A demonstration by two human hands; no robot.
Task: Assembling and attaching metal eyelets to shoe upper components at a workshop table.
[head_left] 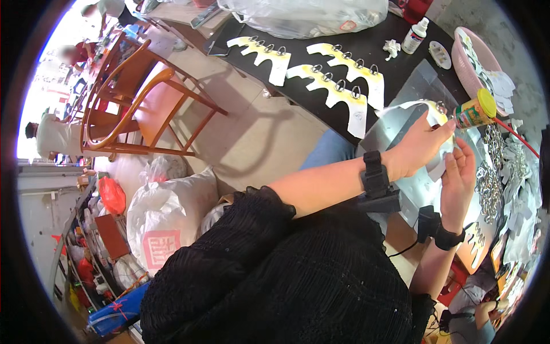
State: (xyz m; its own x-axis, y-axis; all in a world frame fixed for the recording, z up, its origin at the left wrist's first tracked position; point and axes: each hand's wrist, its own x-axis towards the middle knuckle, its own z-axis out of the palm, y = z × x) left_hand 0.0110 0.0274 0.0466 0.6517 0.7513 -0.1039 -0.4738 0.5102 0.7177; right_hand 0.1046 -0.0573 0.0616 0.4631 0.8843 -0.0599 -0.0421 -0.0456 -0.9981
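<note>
A white scalloped strip [413, 105] with a yellowish upper edge and metal rings is in my hands, partly hidden by the fingers. My left hand [421, 143] is closed on it near a ring, thumb and fingers pinched together. Just below, my right hand [459, 178] has curled fingers at the strip's lower white end [437, 168]. Beneath both hands lies a clear plastic sheet [401, 178]. Similar strips with rings lie on the black table: one at the left [266, 57], another behind [355, 69] and a third in front [338, 97].
A yellow-lidded can [474, 112] stands beside my hands. Metal rings or chain [490, 178] are heaped to the right. Farther back are a pink basket [463, 54], a white bottle [415, 35] and a large plastic bag [309, 17]. A wooden chair [146, 94] stands left.
</note>
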